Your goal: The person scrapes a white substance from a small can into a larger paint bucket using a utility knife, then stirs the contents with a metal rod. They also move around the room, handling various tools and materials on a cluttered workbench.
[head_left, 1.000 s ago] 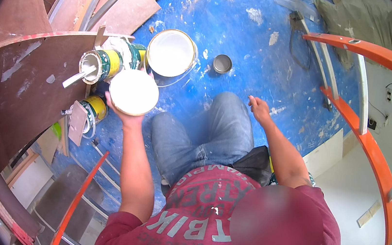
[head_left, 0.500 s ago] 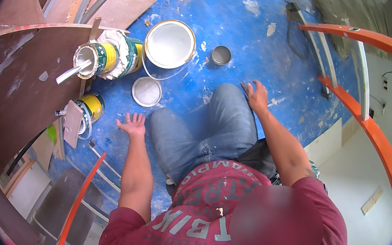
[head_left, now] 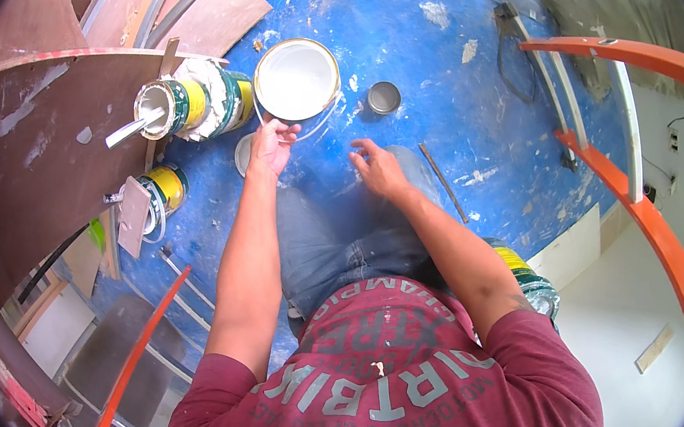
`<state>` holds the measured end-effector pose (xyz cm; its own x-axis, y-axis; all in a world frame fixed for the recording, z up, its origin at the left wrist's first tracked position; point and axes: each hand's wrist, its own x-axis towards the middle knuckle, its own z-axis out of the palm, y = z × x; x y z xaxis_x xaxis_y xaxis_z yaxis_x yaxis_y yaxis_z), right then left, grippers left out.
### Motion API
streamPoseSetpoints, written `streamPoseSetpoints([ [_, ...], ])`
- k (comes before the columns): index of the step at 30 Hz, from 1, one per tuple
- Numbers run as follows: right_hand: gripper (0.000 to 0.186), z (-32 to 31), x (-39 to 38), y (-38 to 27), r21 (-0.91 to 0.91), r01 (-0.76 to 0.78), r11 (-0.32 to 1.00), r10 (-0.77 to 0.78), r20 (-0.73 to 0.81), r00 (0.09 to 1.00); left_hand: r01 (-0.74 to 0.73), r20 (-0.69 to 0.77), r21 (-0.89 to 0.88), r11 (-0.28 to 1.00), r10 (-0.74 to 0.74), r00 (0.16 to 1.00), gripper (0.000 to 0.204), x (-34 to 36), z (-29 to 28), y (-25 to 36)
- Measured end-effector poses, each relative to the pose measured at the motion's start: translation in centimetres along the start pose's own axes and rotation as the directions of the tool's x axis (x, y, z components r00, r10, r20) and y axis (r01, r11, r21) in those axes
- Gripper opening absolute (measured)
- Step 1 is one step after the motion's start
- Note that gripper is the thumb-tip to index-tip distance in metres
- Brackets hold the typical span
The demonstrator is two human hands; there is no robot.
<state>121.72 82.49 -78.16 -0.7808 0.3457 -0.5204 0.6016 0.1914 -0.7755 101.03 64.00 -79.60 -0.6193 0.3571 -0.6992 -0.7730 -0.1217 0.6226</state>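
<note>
A large white-lined bucket [head_left: 294, 80] stands on the blue floor in front of me. My left hand [head_left: 272, 145], palm up and fingers curled, is closed at its thin wire handle by the near rim. Behind that hand a pale round lid [head_left: 241, 155] is partly hidden. My right hand [head_left: 380, 169] hovers over my knee with its fingers loosely apart, holding nothing. To its right, a thin brown stick [head_left: 443, 183] lies on the floor. A small grey tin [head_left: 383, 97] stands beyond my right hand, beside the bucket.
Left of the bucket is a paint-smeared can [head_left: 172, 106] with a white-coated tool in it. Another yellow-green can [head_left: 164, 189] stands nearer, and one more [head_left: 527, 275] is by my right side. Orange ladder rails [head_left: 641, 212] curve along the right. Brown boards [head_left: 45, 126] fill the left.
My left hand has moved forward to the bucket's handle. My right hand has swung inward from the stick, which now lies free on the floor.
</note>
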Motion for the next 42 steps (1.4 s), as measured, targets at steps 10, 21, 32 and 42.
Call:
streamPoseSetpoints([
  [10, 0.058, 1.1, 4.7, 0.4, 0.704, -0.320, 0.634, 0.412, 0.043, 0.910, -0.060, -0.031, 0.122, 0.991, 0.064, 0.997, 0.083, -7.6, 5.8, 3.8],
  [21, 0.066, 10.0, 5.1, 3.6, 0.969, -0.239, 0.064, 0.203, 0.222, 0.954, 0.018, -0.015, 0.463, 0.886, -0.013, 1.000, 0.063, -16.3, 9.5, 4.1],
  [32, 0.067, 7.8, -0.1, 3.7, 0.916, -0.359, 0.178, 0.360, 0.278, 0.890, -0.298, 0.201, 0.829, 0.474, 0.244, 0.949, 0.045, -15.0, 8.2, 3.1],
  [42, 0.082, 7.3, -0.2, 4.0, 0.866, -0.489, 0.110, 0.501, 0.377, 0.780, -0.138, 0.077, 0.783, 0.607, 0.125, 0.989, 0.052, -12.5, 10.6, 1.7],
])
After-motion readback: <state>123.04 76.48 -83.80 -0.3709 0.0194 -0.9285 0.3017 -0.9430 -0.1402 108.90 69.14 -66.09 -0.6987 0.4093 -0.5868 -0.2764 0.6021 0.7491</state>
